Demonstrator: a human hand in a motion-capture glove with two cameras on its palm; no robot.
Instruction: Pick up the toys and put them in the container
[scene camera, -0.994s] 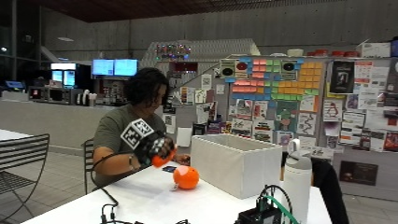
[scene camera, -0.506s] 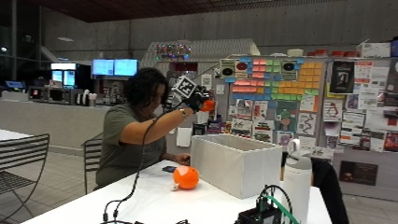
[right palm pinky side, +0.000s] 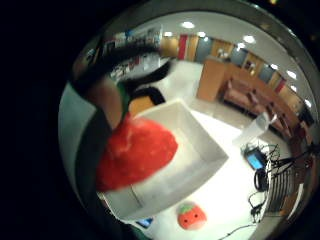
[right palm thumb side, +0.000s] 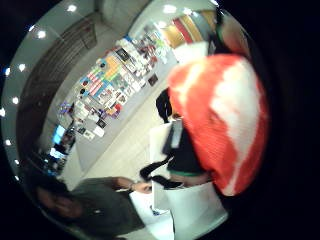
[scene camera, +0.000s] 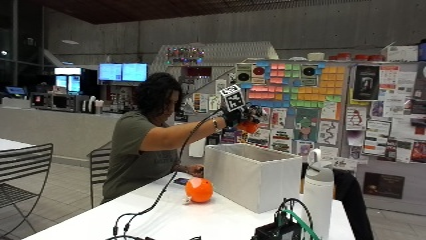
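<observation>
Gloved hand (scene camera: 241, 116) clutching red toy (scene camera: 249, 126) above empty container (scene camera: 251, 175); orange toy (scene camera: 199, 190) remains on desk (scene camera: 193, 220).

red toy (right palm pinky side: 136, 155) blurred, container (scene camera: 253, 175) interior hidden

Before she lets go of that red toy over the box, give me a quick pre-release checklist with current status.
1. Red toy held by the gloved right hand: ok.
2. Hand above the white container, not beside it: ok, the little finger side palm view looks down into it.
3. Container interior free of obstruction: ok, the visible floor is bare.
4. Container upright on the table: ok.
5. Orange toy waiting on the table beside the container: ok.
6. Bare hand's position near the container: cannot tell.
</observation>
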